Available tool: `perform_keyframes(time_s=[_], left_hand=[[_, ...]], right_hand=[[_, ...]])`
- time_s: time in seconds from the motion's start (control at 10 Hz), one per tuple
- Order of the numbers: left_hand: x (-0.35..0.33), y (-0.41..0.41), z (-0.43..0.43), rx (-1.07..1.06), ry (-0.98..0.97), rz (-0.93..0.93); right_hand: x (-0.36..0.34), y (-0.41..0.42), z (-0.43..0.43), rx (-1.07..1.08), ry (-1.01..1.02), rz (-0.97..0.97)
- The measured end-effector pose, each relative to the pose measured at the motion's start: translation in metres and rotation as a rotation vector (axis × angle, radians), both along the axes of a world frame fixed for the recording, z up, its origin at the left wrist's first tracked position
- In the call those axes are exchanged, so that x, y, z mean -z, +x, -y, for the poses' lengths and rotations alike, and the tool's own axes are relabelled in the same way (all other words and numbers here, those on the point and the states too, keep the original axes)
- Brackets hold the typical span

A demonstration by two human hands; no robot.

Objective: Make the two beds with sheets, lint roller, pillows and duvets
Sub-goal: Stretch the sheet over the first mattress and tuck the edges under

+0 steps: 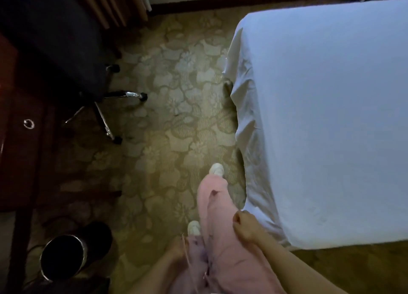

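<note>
Beside the bed (331, 150), on patterned carpet (167, 84), a person stands in pink trousers (217, 207) and white shoes (216, 168). A white sheet (320, 73) covers the bed top and lies smooth there. Its edge hangs creased down the near side, unevenly, with dark gaps at the bottom. The right hand (245, 225) is just beside the bed's near corner, fingers curled into the palm, holding nothing. The left hand (176, 249) is low against the trousers in dim light; I cannot tell whether its fingers are open or closed. At left are a dark wheeled chair (66, 40), a wooden drawer front (26, 139) with a ring pull, and a round bin (64, 258) on the floor.
</note>
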State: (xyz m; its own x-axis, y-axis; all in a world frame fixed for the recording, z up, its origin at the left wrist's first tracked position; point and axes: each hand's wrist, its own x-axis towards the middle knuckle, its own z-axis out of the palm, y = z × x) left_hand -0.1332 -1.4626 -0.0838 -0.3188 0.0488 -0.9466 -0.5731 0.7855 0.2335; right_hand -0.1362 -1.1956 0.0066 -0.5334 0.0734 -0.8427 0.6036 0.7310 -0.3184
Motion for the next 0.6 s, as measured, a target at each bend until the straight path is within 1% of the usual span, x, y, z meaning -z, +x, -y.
perform_keyframes(time_s=[0.1, 0.2, 0.3, 0.4, 0.5, 0.6], left_hand=[[-0.05, -0.102, -0.047, 0.278, 0.047, -0.153], [-0.07, -0.212, -0.09, 0.27, -0.028, -0.147], [-0.101, -0.313, -0.138, 0.375, -0.042, -0.263], [-0.115, -0.396, -0.18, 0.392, 0.036, -0.351], [-0.119, -0.456, -0.213, 0.423, 0.08, -0.422], [-0.108, -0.493, -0.232, 0.478, 0.121, -0.365]], right_hand=[[0.001, -0.062, -0.027, 0.084, -0.07, 0.065], [-0.004, -0.133, -0.069, 0.196, -0.024, 0.039], [-0.024, -0.194, -0.105, 0.362, -0.019, -0.011], [-0.04, -0.24, -0.132, 0.568, -0.017, -0.104], [-0.039, -0.269, -0.142, 0.69, -0.01, -0.136], [-0.029, -0.291, -0.138, 0.766, -0.031, -0.067]])
